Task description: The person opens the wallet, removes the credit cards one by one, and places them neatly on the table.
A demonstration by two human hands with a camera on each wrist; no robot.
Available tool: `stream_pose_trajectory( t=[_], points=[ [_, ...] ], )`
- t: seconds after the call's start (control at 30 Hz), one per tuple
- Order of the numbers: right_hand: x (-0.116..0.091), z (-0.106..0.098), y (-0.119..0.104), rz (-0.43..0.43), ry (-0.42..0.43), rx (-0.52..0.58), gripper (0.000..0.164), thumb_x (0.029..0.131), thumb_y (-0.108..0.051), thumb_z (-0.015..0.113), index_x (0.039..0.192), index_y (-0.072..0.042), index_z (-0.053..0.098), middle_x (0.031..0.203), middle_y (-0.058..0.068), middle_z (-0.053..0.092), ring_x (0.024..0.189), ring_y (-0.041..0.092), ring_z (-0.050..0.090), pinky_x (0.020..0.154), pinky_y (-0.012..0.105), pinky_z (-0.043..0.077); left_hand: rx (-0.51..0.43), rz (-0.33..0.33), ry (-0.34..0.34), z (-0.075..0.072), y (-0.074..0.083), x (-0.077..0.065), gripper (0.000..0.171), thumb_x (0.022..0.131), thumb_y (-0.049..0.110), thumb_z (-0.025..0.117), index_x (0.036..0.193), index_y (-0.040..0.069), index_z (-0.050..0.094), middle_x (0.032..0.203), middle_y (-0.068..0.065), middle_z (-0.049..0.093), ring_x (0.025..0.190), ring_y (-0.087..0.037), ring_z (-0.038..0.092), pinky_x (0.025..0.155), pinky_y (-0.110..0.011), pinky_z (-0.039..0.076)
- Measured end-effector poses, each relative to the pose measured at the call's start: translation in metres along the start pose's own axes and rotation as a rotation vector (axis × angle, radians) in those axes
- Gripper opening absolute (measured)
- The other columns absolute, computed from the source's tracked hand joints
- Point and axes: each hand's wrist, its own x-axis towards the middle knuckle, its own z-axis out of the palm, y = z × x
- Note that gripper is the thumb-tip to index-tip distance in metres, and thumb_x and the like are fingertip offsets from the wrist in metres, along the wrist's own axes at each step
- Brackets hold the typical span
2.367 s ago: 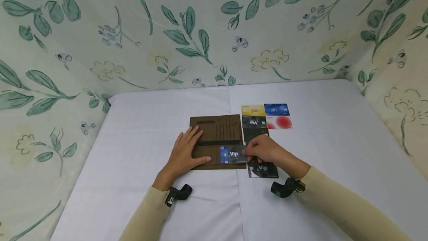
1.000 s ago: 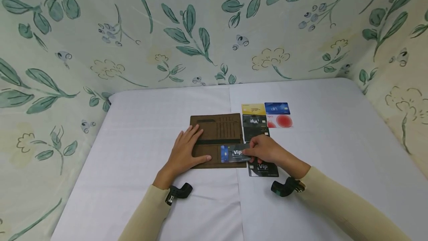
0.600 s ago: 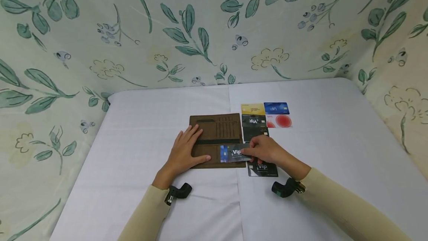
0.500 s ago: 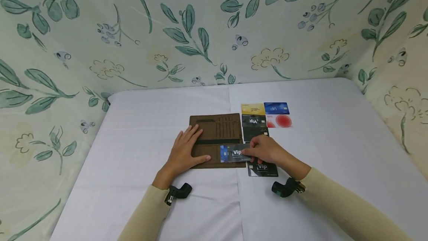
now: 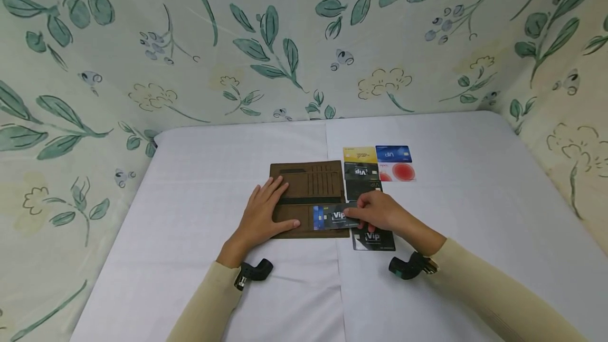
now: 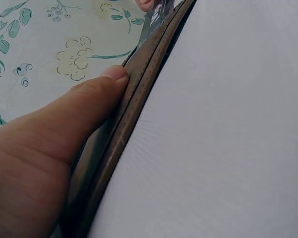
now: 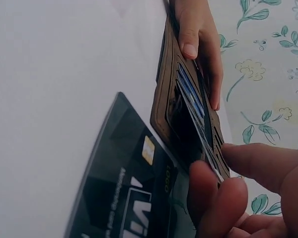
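A brown wallet (image 5: 296, 189) lies spread out on the white cloth. My left hand (image 5: 260, 210) rests on its left side with fingers spread, and in the left wrist view the thumb (image 6: 102, 87) touches the leather. Thumb and fingers of my right hand (image 5: 382, 210) pinch the right end of a dark Vip card (image 5: 332, 219), which overlaps the wallet's lower right and sticks out past its edge. In the right wrist view this card (image 7: 197, 126) is tilted, beside blue cards (image 7: 187, 84) in the wallet's slots. My right fingers hide part of it.
Right of the wallet lie a yellow card (image 5: 359, 154), dark cards (image 5: 361, 172), a blue card (image 5: 393, 153) and a white card with red circles (image 5: 402, 172). Another dark Vip card (image 5: 374, 240) lies below my right hand. A floral cloth (image 5: 304, 41) hangs behind the table.
My right hand has moved slightly right with the pinched Vip card, so more of the card projects past the wallet's edge. My left hand has stayed in place.
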Motion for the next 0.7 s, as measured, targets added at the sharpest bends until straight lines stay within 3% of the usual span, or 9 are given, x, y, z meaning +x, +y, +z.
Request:
stream_pose_trajectory(
  t=[0.27, 0.7],
  points=[
    [-0.0015, -0.0013, 0.0006, -0.013, 0.007, 0.013, 0.029, 0.088, -0.031, 0.07, 0.076, -0.008, 0.057, 0.06, 0.002, 0.063, 0.047, 0.017, 0.057, 0.056, 0.029, 0.045, -0.007, -0.007, -0.001, -0.0003, 0.0, -0.0005, 0.098, 0.076, 0.066, 0.068, 0.151, 0.013, 0.035, 0.158, -0.007, 0.026, 0.147, -0.028, 0.016, 0.117, -0.051, 0.008],
    [-0.0046, -0.0032, 0.0044, -0.013, 0.009, 0.042, 0.028, 0.091, -0.032, 0.066, 0.081, -0.007, 0.059, 0.064, 0.002, 0.064, 0.048, 0.017, 0.058, 0.056, 0.03, 0.045, -0.01, 0.008, 0.007, -0.001, 0.0001, -0.0005, 0.097, 0.076, 0.066, 0.067, 0.15, 0.012, 0.035, 0.158, -0.008, 0.026, 0.146, -0.029, 0.017, 0.116, -0.053, 0.01]
  ],
)
